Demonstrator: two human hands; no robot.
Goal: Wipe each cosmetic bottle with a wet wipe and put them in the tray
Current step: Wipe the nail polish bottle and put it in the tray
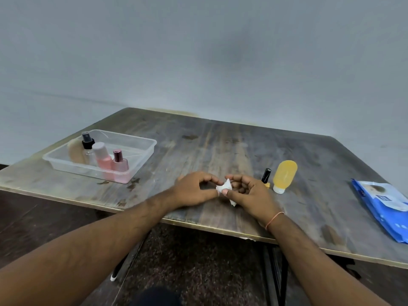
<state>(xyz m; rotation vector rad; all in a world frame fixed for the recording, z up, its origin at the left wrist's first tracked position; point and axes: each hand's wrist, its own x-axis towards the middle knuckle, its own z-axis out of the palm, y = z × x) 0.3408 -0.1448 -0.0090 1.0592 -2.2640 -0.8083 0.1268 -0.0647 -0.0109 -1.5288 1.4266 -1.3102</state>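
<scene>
A crumpled white wet wipe (225, 188) is pinched between my left hand (194, 189) and my right hand (247, 192), just above the middle of the wooden table (220, 146). At the left stands a clear plastic tray (141, 149). It holds a tan bottle (76, 152), a black-topped spray bottle (87, 145), a pink bottle with a white cap (102, 156) and a pink bottle with a dark red cap (120, 165). Right of my right hand are a small black-capped bottle (266, 176) and a yellow tube bottle (284, 176) standing on its white cap.
A blue pack of wet wipes (385, 208) lies at the table's right edge. The table's front edge (209, 227) runs just under my wrists, with dark floor below. A grey wall stands behind the table.
</scene>
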